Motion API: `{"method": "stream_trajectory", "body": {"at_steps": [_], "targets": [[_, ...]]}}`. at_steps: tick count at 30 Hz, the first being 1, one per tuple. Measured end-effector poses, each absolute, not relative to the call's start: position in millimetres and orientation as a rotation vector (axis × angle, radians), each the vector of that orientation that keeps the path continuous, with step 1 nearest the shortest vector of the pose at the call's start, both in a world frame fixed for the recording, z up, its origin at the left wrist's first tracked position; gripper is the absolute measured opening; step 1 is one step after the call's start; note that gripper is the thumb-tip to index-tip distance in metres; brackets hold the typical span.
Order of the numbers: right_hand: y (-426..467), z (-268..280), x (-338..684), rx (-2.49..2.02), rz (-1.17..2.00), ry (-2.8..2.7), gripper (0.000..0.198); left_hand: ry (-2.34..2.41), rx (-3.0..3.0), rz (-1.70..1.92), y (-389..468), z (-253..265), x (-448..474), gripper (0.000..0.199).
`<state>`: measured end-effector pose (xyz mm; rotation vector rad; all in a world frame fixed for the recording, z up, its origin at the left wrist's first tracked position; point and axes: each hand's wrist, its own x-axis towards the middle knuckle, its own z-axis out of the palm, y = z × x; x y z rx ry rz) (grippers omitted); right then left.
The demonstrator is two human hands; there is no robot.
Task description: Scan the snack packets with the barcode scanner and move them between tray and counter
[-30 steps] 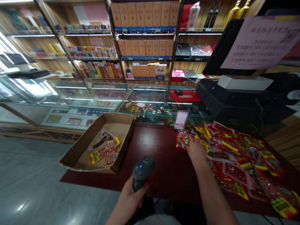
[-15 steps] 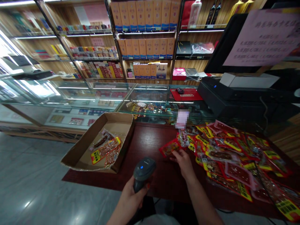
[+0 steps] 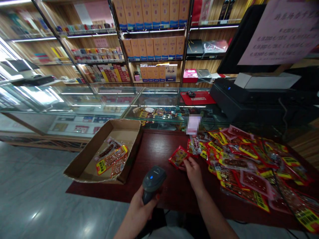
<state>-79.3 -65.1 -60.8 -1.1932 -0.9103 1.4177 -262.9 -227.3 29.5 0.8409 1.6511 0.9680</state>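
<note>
snack packets lie heaped over the right side of our dark red-brown tabletop, their glossy film overlapping. at the left end sits a shallow cardboard box, with a few more packets inside. between box and heap, our left hand has its fingers wrapped round the handle of a dark handheld barcode scanner, a blue light showing on top. our right hand pinches the near right edge of one red-edged packet, just left of the heap; whether its underside touches the wood, we cannot tell. we judge this packet light, thin and fairly limp, its film slippery but not fragile, so the flat border should give us the surest hold, away from the filling.
</note>
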Motion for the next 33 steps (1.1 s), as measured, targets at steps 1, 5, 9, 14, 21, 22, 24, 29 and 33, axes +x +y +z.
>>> {"method": "stream_trajectory", "body": {"at_steps": [1,5,9,14,21,22,24,29,33], "targets": [[-64.6,-61.9,-79.3,-1.198,1.418,-0.889,0.045,1.646,0.841,0.963,-226.9,29.3,-261.9,0.042],[-63.3,-66.6,-79.2,-1.202,1.413,-0.839,0.044,1.631,0.841,0.932,-224.7,28.6,-258.7,0.043],[-63.7,-68.9,-79.5,-1.186,1.417,-0.835,0.046,1.628,0.89,0.895,-223.8,30.7,-259.2,0.036],[-62.8,-66.4,-79.3,-1.181,1.409,-0.825,0.05,1.589,0.99,0.864,-225.8,37.0,-263.4,0.028],[-63.0,-65.9,-79.3,-1.208,1.372,-0.832,0.047,1.575,1.185,0.885,-224.5,45.4,-265.5,0.028],[-63.1,-66.8,-79.3,-1.211,1.368,-0.834,0.047,1.573,1.205,0.873,-224.4,45.7,-265.6,0.029],[-63.1,-68.4,-79.3,-1.22,1.367,-0.831,0.047,1.569,1.233,0.846,-224.6,45.9,-265.6,0.03],[-63.7,-68.3,-80.8,-1.226,1.362,-0.831,0.05,1.558,1.199,0.853,-227.3,45.4,-264.4,0.028],[-66.1,-64.6,-80.4,-1.207,1.342,-0.842,0.046,1.551,1.081,0.89,-229.9,38.2,-263.7,0.027]]}}
